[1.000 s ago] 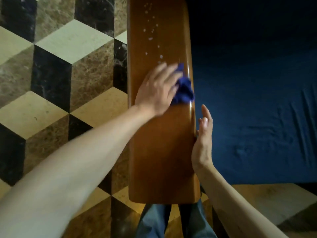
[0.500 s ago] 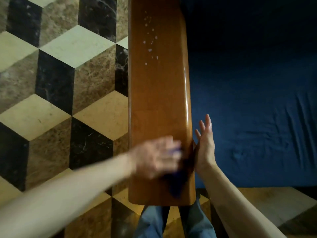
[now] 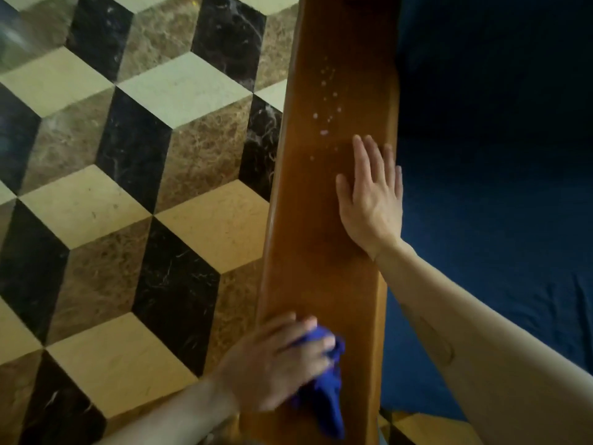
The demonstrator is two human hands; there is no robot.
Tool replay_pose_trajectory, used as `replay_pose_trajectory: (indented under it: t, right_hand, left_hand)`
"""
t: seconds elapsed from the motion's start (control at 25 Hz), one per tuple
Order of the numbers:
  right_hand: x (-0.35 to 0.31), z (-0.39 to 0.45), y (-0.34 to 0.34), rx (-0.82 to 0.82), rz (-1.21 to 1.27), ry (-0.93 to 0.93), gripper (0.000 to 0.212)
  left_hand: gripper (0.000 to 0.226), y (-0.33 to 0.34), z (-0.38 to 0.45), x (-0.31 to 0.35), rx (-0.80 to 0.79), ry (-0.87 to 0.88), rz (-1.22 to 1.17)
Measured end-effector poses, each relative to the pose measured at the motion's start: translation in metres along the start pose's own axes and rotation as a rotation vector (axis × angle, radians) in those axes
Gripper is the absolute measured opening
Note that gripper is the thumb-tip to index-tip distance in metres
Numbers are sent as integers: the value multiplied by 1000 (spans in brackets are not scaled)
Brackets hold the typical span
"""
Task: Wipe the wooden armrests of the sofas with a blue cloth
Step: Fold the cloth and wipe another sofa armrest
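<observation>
Now our left hand [image 3: 272, 364] grips the bunched blue cloth [image 3: 324, 390] at the near end of the wooden armrest [image 3: 321, 252], and our right hand [image 3: 372, 200] lies flat, open and empty, further up. We should push the cloth forward with even pressure, up to the white droplets [image 3: 327, 104].

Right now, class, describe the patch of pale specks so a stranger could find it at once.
Find the long wooden armrest between patterned floor and dark blue seat. The pale specks lie on its top, just beyond the right hand's fingertips, the only marks on the wood.
</observation>
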State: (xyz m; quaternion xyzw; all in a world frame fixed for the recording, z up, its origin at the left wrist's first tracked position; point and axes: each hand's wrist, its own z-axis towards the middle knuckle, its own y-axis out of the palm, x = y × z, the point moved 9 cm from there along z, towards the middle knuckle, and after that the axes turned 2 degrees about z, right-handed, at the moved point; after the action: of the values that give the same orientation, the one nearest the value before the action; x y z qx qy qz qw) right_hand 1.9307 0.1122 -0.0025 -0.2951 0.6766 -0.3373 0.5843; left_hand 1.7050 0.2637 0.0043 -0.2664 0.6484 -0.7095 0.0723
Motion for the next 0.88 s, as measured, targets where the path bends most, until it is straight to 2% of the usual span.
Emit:
replay_pose_trajectory:
  t: [0.08, 0.16, 0.2, 0.24, 0.32, 0.4, 0.44, 0.48, 0.52, 0.56, 0.68, 0.72, 0.76, 0.88]
  right_hand:
    - [7, 13, 5, 32, -47, 28, 54]
    - [15, 17, 2, 95, 60, 45, 50]
    - [17, 15, 1, 113, 80, 65, 51]
    - [15, 14, 1, 113, 70, 79, 52]
    - [10, 13, 4, 83, 51, 80, 57]
    - [7, 13, 4, 60, 22, 85, 63]
    - [6, 13, 5, 44, -5, 82, 66]
    - [6, 13, 6, 28, -35, 82, 67]
    - [5, 12, 8, 18, -70, 81, 68]
    - [6, 14, 8, 14, -104, 83, 69]
    - [7, 19, 10, 26, -158, 95, 68]
    - [6, 21, 11, 33, -163, 91, 69]
    - [6, 22, 11, 42, -155, 91, 70]
    - [6, 21, 1, 55, -97, 90, 74]
  left_hand:
    - [40, -31, 79, -108, 204, -236, 35]
    - [40, -64, 162, -220, 294, -551, 42]
    - [41, -81, 187, -252, 325, -681, 19]
    - [41, -83, 194, -261, 340, -738, 31]
    - [40, -64, 169, -221, 274, -648, -3]
    - [36, -44, 105, -140, 153, -419, -20]
    - [35, -44, 83, -124, 83, -322, 6]
    - [36, -43, 81, -139, 41, -240, 24]
    - [37, -48, 100, -172, 76, -205, 66]
    - [38, -64, 139, -221, 143, -275, 81]
    - [42, -113, 264, -368, 281, -742, 5]
    - [42, -119, 286, -383, 277, -842, -2]
    - [42, -110, 298, -376, 261, -835, 3]
    - [41, -84, 246, -276, 140, -310, 29]
